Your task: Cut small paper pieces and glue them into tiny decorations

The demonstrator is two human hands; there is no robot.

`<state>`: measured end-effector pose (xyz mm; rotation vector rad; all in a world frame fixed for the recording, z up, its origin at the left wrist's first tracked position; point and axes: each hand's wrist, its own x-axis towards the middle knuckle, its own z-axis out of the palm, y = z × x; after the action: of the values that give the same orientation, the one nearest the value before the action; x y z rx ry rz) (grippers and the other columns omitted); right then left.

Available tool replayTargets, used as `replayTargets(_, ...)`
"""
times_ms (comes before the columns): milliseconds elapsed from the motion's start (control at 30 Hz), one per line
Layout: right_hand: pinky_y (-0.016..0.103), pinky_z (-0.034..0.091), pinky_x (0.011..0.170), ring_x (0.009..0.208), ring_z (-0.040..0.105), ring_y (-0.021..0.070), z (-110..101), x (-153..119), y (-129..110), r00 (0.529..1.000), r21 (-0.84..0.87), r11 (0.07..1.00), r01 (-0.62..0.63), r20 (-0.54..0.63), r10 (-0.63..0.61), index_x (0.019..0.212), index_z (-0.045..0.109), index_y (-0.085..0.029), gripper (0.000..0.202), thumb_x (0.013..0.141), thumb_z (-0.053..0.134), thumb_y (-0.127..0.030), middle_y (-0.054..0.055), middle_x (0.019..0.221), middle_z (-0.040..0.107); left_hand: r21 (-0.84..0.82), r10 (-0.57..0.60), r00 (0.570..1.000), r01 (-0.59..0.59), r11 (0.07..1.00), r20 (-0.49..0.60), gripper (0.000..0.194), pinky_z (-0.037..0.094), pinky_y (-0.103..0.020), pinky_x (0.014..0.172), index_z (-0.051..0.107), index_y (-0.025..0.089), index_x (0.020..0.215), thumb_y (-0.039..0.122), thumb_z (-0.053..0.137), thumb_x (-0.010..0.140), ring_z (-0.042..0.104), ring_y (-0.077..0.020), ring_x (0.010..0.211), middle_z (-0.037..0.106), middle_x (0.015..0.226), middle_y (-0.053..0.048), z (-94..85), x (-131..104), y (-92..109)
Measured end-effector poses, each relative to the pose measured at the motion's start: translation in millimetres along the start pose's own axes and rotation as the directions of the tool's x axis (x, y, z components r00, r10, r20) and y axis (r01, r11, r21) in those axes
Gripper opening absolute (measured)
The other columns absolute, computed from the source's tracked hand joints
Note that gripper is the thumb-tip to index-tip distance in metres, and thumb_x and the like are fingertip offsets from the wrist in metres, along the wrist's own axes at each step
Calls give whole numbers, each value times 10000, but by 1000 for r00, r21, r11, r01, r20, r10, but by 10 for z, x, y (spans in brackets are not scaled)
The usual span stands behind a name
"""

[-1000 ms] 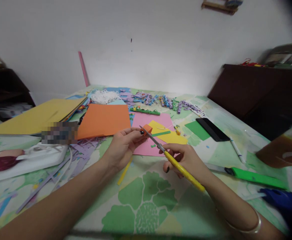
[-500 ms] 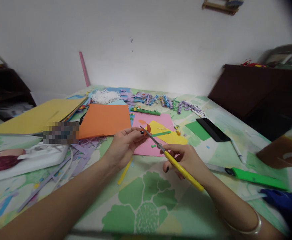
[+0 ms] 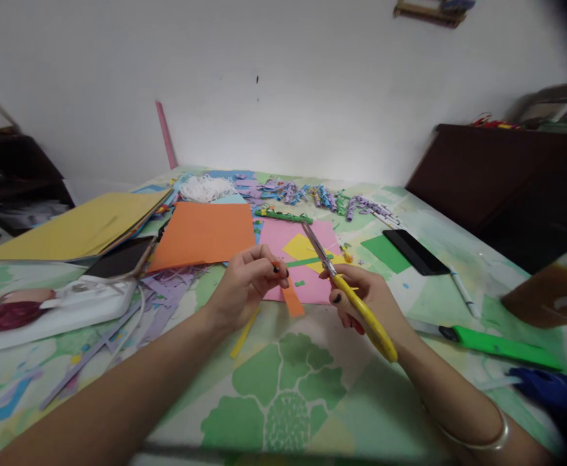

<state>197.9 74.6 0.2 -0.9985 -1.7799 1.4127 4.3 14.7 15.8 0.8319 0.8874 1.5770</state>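
Between the fingertips of my left hand [image 3: 252, 285] is a narrow orange paper strip [image 3: 293, 301], its free end hanging down toward me. My right hand [image 3: 361, 298] is wrapped round yellow-handled scissors [image 3: 365, 317], whose blades point up and away, apart from the strip. Beneath and beyond both hands lies a pink paper sheet [image 3: 274, 236]. On it are a yellow paper piece [image 3: 297, 246], a green strip [image 3: 307, 261] and small green scraps. A green paper roll [image 3: 283, 215] rests at the pink sheet's far edge.
Orange sheets [image 3: 206, 233] and a yellow stack [image 3: 74, 223] lie left, near a white power strip [image 3: 70, 317]. Curled paper pieces [image 3: 312, 194] line the back. On the right are a black phone [image 3: 414, 251], a green cutter [image 3: 501, 346] and a brown drink container [image 3: 550, 291].
The orange paper, curled up near the scissor blades before, now hangs downward from my left hand. The scissors have swung to the right and upward, away from the paper.
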Motion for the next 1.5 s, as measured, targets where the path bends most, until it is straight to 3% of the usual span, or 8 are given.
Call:
replayTargets(333, 178, 337, 292, 395, 449, 62, 25, -40, -91, 999, 33, 999, 8, 50, -9, 982, 607, -140, 489, 616, 769, -419, -39, 632, 530, -14, -102, 991, 103, 995, 89, 122, 519, -260, 675, 602, 144, 607, 93, 707, 644, 675, -146, 612, 704, 662, -35, 2, -20, -7)
replayTargets(533, 198, 324, 322, 433, 425, 73, 21, -49, -82, 998, 25, 999, 28, 47, -30, 990, 605, -149, 522, 608, 775, -461, -38, 651, 488, -15, -116, 992, 117, 993, 49, 125, 532, -248, 738, 672, 132, 674, 99, 787, 636, 696, -142, 681, 718, 707, -25, 3, -17, -34)
replayTargets(633, 213, 355, 399, 488, 420, 83, 24, -60, -39, 992, -89, 988, 128, 20, -127, 988, 623, -160, 461, 646, 770, -431, -33, 655, 495, -11, -80, 997, 80, 997, 21, 132, 531, -220, 705, 688, 124, 673, 104, 809, 626, 690, -126, 656, 711, 675, -12, -9, -8, -56)
replayTargets(767, 226, 364, 486, 539, 397, 91, 48, -89, 1, 952, -320, 902, 291, 2, -306, 999, 645, -185, 391, 666, 778, -339, -44, 647, 494, -35, -48, 999, 48, 998, -6, 148, 543, -236, 741, 688, 132, 709, 127, 815, 634, 706, -141, 697, 745, 713, -33, -9, 4, -49)
replayTargets(900, 242, 372, 517, 567, 453, 114, 89, -116, 8, 906, -502, 791, 350, -32, -422, 1009, 635, -175, 402, 648, 765, -292, -27, 676, 535, -40, -36, 995, 32, 999, -93, 254, 545, -240, 749, 697, 147, 846, 120, 821, 626, 719, -155, 743, 767, 760, -55, 2, 6, -43)
replayTargets(1000, 257, 401, 550, 615, 509, 134, 124, -132, 21, 867, -605, 701, 378, -34, -497, 1042, 630, -166, 406, 654, 724, -235, 14, 775, 593, -56, -18, 987, 10, 998, -160, 242, 539, -206, 725, 704, 133, 828, 120, 824, 619, 711, -130, 725, 764, 754, -36, 0, 10, -62)
replayTargets(1133, 267, 428, 572, 644, 553, 145, 162, -142, 56, 833, -669, 630, 394, -28, -552, 1052, 639, -164, 400, 661, 702, -224, 42, 847, 626, -70, 2, 985, -14, 997, -175, 218, 533, -190, 706, 712, 133, 784, 124, 832, 602, 701, -115, 708, 756, 724, -19, -6, 23, -85)
replayTargets(1500, 267, 418, 530, 551, 516, 121, 170, -134, 96, 810, -720, 578, 384, -38, -585, 1062, 653, -164, 389, 692, 698, -274, 52, 862, 643, -90, 14, 982, -32, 995, -188, 208, 539, -180, 720, 715, 114, 754, 119, 836, 584, 698, -108, 700, 756, 715, -25, 21, 19, -83)
